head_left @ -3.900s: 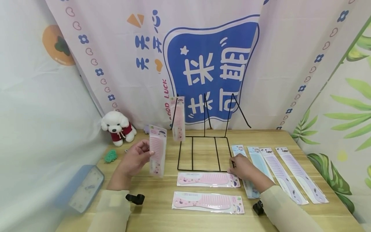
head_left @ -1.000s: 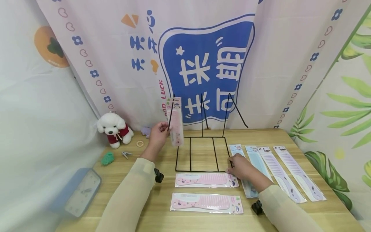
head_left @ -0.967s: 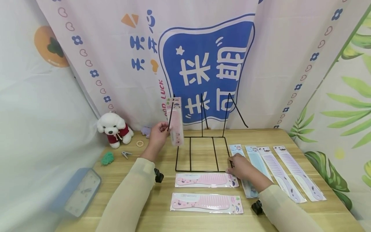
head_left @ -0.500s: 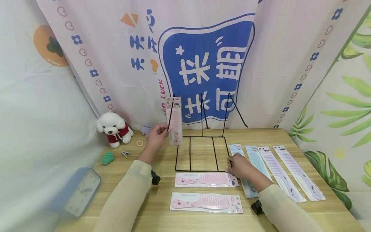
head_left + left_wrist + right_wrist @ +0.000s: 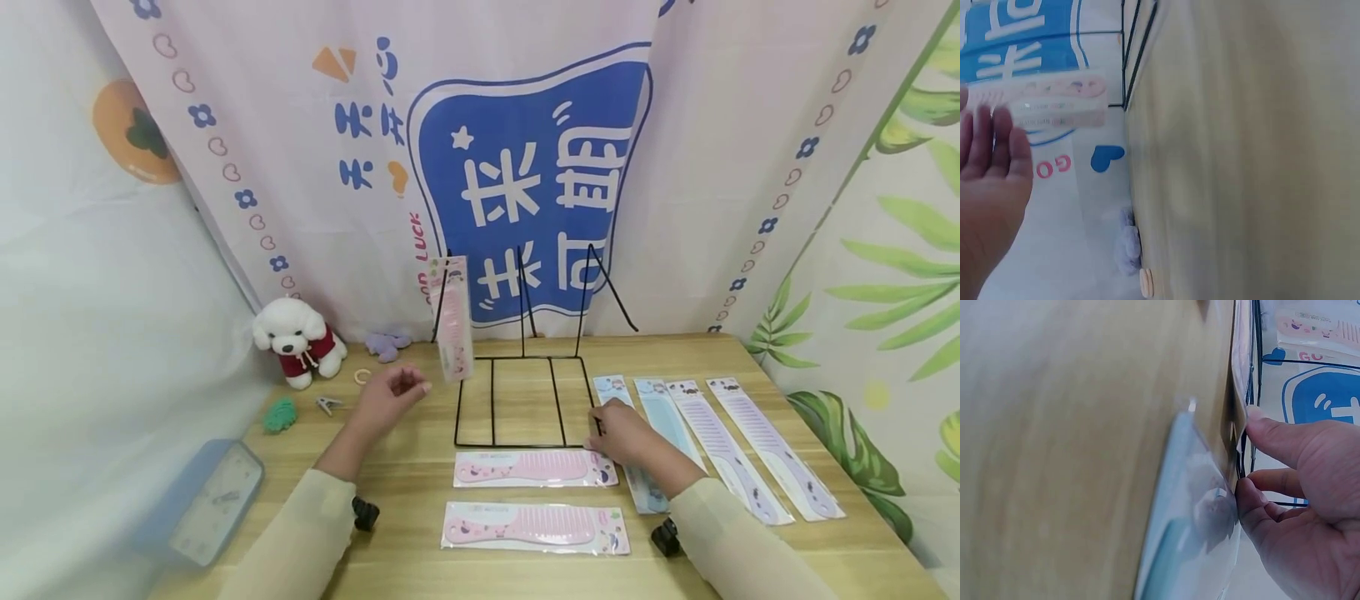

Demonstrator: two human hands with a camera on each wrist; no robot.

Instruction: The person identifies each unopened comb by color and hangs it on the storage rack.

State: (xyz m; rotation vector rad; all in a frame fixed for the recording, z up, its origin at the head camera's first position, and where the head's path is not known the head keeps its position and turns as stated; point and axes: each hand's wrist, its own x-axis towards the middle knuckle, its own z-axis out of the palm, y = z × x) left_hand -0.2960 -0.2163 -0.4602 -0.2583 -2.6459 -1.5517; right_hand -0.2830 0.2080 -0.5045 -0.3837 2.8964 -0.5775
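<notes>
A black wire display rack point(image 5: 492, 402) stands mid-table with hooks at its top. A pink comb in a clear package point(image 5: 453, 325) hangs from the left hook; in the left wrist view this packaged comb point(image 5: 1063, 109) is seen past the fingers. Below and left of it, my left hand point(image 5: 386, 402) is in the air, holding nothing, fingers loosely bent. My right hand point(image 5: 624, 431) pinches the rack's front right corner between thumb and fingers, over a packaged light-blue comb point(image 5: 651, 493). The right wrist view has this hand point(image 5: 1310, 469) at the base wire.
Two packaged pink combs point(image 5: 536, 469) lie before the rack. At right are another blue packaged comb point(image 5: 675, 421) and two purple ones point(image 5: 772, 446). On the left sit a plush dog point(image 5: 300, 337), a green coil point(image 5: 280, 414), a small clip point(image 5: 327, 405) and a blue-rimmed box point(image 5: 217, 500).
My left hand carried a packaged pink comb to the left hook, where one hung before, let go, and drew back down and left. My right hand stays on the rack corner.
</notes>
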